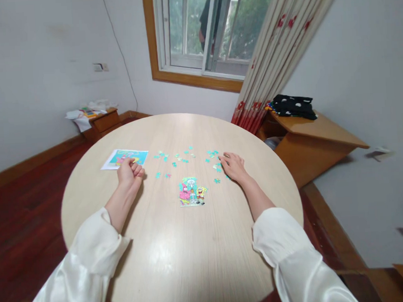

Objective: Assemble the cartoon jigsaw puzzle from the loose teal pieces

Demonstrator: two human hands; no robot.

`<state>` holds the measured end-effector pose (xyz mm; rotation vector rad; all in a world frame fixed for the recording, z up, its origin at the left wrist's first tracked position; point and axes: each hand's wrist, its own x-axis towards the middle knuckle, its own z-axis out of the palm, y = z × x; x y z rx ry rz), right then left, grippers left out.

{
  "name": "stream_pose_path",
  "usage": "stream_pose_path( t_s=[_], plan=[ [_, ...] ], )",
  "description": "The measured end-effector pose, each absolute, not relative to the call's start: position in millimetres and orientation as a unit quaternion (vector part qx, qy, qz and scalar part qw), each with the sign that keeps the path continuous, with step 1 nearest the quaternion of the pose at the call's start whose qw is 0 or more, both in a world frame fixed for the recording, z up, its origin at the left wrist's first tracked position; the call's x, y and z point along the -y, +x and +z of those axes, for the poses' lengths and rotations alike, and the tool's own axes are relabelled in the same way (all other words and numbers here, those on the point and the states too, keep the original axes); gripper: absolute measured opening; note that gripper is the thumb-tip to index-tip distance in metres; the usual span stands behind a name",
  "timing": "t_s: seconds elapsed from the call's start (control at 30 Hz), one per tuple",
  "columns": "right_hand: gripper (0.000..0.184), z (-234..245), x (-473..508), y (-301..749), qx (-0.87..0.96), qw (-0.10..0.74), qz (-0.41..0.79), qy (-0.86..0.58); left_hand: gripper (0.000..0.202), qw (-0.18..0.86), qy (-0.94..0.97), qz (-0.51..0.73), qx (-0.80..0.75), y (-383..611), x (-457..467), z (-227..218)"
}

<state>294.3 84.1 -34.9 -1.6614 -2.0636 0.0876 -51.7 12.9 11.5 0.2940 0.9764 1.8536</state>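
The left hand (pixel 130 172) is clenching loosely over the printed picture's (pixel 140 157) edge; whether it is gripping anything, I cannot tell. The right hand (pixel 234 166), released, fingers bent, is resting beside loose puzzle pieces (pixel 217 180). Between both, nearer the body, the partial puzzle (pixel 191 191) is lying on the counter (pixel 180 252).

Joined puzzle section (pixel 191 192): flat, right edge uneven; I make out pink, pale teal and yellow cartoon figures, left to right. Loose pieces (pixel 174 164): mostly teal, scattered beyond it, some bunched to the right. Printed sheet (pixel 128 154): white-bordered, flat at far left, near edge partly covered.
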Motion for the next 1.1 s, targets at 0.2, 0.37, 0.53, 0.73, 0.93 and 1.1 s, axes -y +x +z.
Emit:
stream_pose_path(
  t_s=[0.2,0.37,0.53,0.73,0.93,1.1],
  plan=[
    [0.045,-24.2,-76.6,292.7,0.724,0.340,0.029,-0.599,0.032,0.480,0.119,0.780,-0.382,-67.1,-15.4,6.9],
    [0.041,-7.9,-65.6,270.3,0.744,0.395,0.028,-0.538,0.034,0.482,0.113,0.779,-0.385,-79.4,-19.4,2.3],
    [0.033,-0.4,-55.2,223.0,0.849,0.274,0.075,-0.445,0.036,0.485,0.107,0.780,-0.381,-86.8,-21.5,-0.2],
    [0.042,13.8,-59.5,176.7,0.894,0.109,0.068,-0.429,0.034,0.491,0.105,0.780,-0.372,-88.1,-22.2,-1.2],
    [0.034,12.1,-69.2,171.5,0.908,0.010,0.071,-0.413,0.033,0.495,0.102,0.781,-0.366,-88.6,-23.9,-1.3],
    [0.033,4.7,-70.9,181.8,0.903,0.051,0.074,-0.420,0.033,0.498,0.100,0.781,-0.363,-86.8,-24.5,-1.8]
  ],
)
